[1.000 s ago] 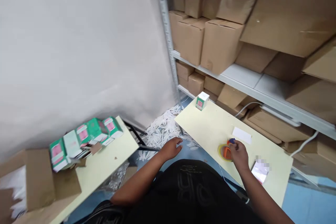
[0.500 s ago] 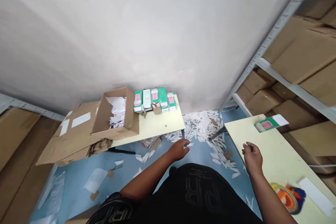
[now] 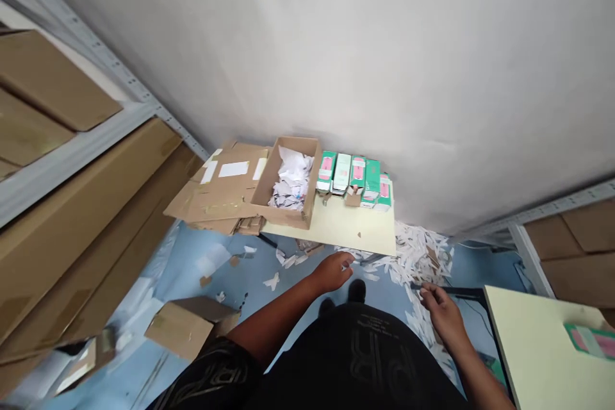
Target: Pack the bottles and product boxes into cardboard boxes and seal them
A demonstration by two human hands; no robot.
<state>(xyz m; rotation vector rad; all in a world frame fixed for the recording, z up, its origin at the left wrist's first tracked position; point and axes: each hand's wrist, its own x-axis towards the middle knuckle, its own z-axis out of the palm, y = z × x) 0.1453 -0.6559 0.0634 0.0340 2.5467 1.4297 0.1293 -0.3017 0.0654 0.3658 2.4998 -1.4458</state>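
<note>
My left hand [image 3: 335, 271] hangs over the floor just in front of the pale yellow table [image 3: 331, 230]. Its fingers are loosely curled, apart from the thumb, and nothing is in them. To the right, beside the second pale table [image 3: 533, 333], my right hand [image 3: 442, 312] is in the air, its fingers loosely bent and holding nothing. On the first table, several green-and-white boxes [image 3: 358, 173] with pink panels stand in a row against the wall. Left of them, an open cardboard box [image 3: 307, 214] holds crumpled white paper [image 3: 293, 170].
Flattened cardboard [image 3: 225, 189] overhangs the table's left end. White paper scraps [image 3: 418, 250] litter the blue floor, where an open carton [image 3: 180, 330] also lies. Shelving with large cartons [image 3: 96, 224] lines the left, more cartons [image 3: 571, 256] the right. A green-and-pink box [image 3: 590, 339] lies on the right table.
My view has turned left, so both tables sit further right and more of the left shelving shows. My right hand is now off the right table's edge. Both hands stay empty.
</note>
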